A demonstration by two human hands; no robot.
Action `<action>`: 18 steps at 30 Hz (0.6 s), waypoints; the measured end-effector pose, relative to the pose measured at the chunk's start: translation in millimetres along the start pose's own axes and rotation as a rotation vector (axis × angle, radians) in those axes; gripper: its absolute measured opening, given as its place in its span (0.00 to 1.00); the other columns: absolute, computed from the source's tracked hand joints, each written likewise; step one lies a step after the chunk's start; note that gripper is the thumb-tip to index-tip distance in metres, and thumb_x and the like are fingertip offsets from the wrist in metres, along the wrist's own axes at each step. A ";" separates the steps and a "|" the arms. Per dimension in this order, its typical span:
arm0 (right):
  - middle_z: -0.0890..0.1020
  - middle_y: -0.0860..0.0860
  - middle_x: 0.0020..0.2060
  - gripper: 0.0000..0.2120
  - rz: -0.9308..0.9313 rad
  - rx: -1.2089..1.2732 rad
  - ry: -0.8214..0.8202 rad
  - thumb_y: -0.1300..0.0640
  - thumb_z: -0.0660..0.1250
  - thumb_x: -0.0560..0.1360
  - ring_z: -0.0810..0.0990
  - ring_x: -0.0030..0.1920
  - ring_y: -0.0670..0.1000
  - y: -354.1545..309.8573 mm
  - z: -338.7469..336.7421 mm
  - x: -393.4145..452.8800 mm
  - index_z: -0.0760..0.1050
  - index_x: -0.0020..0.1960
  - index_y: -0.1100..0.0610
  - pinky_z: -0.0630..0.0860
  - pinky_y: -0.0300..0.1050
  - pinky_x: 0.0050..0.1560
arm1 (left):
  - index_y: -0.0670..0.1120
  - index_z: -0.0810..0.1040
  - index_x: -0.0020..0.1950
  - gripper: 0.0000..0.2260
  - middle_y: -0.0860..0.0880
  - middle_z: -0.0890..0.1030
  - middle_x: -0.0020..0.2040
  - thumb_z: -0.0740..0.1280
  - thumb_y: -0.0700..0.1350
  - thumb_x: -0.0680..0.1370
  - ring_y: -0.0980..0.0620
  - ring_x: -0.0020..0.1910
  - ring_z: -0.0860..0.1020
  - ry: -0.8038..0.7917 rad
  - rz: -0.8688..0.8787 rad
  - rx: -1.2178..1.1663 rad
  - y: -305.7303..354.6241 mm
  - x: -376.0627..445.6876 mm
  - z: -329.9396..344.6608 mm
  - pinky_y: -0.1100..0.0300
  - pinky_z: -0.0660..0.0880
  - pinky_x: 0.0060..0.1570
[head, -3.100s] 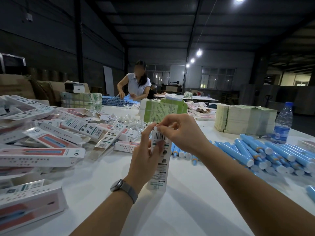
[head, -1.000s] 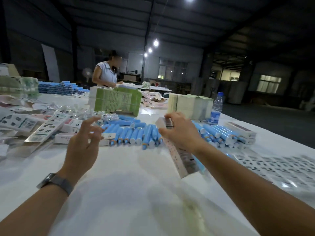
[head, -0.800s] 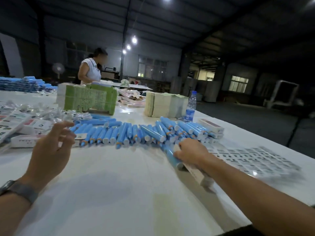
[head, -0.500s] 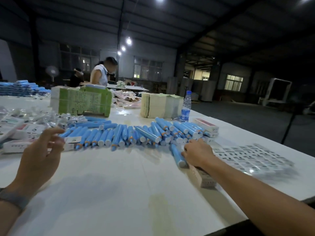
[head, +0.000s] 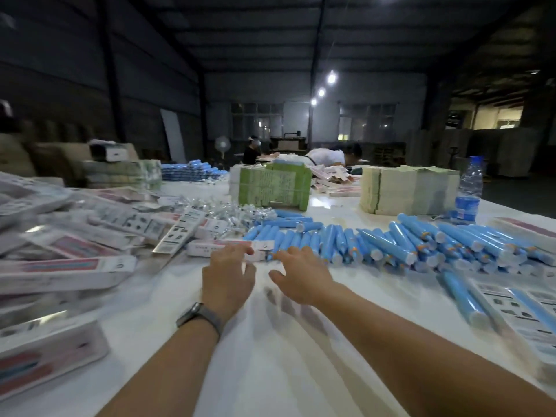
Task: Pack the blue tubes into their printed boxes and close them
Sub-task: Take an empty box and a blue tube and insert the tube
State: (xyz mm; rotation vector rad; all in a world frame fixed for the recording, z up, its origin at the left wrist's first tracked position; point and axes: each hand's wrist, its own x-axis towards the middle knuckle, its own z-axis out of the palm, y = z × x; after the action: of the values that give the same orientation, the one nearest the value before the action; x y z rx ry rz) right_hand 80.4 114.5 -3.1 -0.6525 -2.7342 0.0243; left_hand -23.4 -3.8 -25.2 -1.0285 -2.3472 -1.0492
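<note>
Blue tubes (head: 388, 245) with white caps; white boxes (head: 60, 270) printed seemingly red-blue.

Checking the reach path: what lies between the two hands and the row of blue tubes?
In the head view, a flat printed box lies crosswise under the left hand's fingertips; the right hand nearly touches the blue tubes.

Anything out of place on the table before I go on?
One blue tube lies apart from the main row of tubes, across the sheet of printed labels at right. Nothing looks spilled or damaged.
</note>
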 end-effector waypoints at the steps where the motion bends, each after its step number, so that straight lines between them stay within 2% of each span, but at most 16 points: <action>1: 0.72 0.52 0.68 0.22 -0.020 -0.008 0.003 0.43 0.56 0.80 0.66 0.68 0.58 -13.7 10.0 5.4 0.68 0.71 0.49 0.66 0.56 0.64 | 0.52 0.76 0.65 0.15 0.50 0.77 0.63 0.64 0.46 0.79 0.46 0.65 0.71 -0.036 -0.053 0.113 -6.0 1.4 -1.2 0.49 0.73 0.60; 4: 0.70 0.51 0.70 0.22 -0.033 0.020 -0.005 0.42 0.53 0.80 0.63 0.70 0.57 -34.8 38.6 10.7 0.67 0.71 0.48 0.64 0.56 0.66 | 0.56 0.75 0.65 0.16 0.51 0.74 0.65 0.63 0.48 0.77 0.47 0.68 0.68 -0.021 -0.122 0.244 -24.5 10.3 -6.4 0.50 0.71 0.62; 7: 0.69 0.50 0.70 0.21 -0.039 0.038 -0.006 0.43 0.51 0.80 0.63 0.70 0.55 -37.2 46.1 14.8 0.67 0.71 0.47 0.63 0.56 0.65 | 0.57 0.71 0.69 0.20 0.50 0.70 0.70 0.63 0.46 0.76 0.45 0.71 0.64 0.033 -0.187 0.317 -47.9 23.8 -18.3 0.46 0.65 0.68; 11: 0.70 0.50 0.69 0.21 -0.073 0.035 0.014 0.44 0.50 0.81 0.63 0.69 0.56 -39.9 45.8 13.7 0.66 0.71 0.49 0.64 0.56 0.64 | 0.56 0.59 0.73 0.27 0.44 0.55 0.79 0.62 0.44 0.77 0.39 0.76 0.55 -0.010 -0.298 0.498 -82.9 49.6 -30.5 0.39 0.58 0.72; 13: 0.70 0.50 0.70 0.21 -0.079 0.041 0.014 0.44 0.50 0.82 0.63 0.70 0.56 -39.0 44.5 13.6 0.65 0.72 0.49 0.63 0.56 0.65 | 0.58 0.54 0.75 0.28 0.44 0.49 0.80 0.60 0.44 0.78 0.36 0.77 0.53 -0.077 -0.351 0.485 -94.3 59.3 -30.7 0.39 0.59 0.72; 15: 0.70 0.50 0.70 0.21 -0.079 0.046 0.023 0.45 0.50 0.82 0.63 0.70 0.56 -37.3 42.7 13.9 0.65 0.72 0.49 0.63 0.56 0.65 | 0.58 0.53 0.76 0.27 0.41 0.48 0.80 0.58 0.43 0.80 0.34 0.76 0.56 -0.137 -0.435 0.461 -101.4 61.9 -30.8 0.38 0.61 0.71; 18: 0.70 0.50 0.69 0.21 -0.077 0.045 0.018 0.45 0.51 0.82 0.63 0.69 0.56 -38.1 43.5 11.8 0.66 0.72 0.50 0.64 0.55 0.65 | 0.57 0.56 0.74 0.22 0.37 0.58 0.76 0.58 0.46 0.81 0.31 0.72 0.62 -0.141 -0.452 0.556 -109.2 59.6 -36.5 0.37 0.65 0.67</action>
State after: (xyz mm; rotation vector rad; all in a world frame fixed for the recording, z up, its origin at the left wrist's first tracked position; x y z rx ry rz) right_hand 40.0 88.2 -37.0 -0.5327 -2.7301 0.0615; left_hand -143.2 -53.2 -19.7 -0.3841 -2.8226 -0.3978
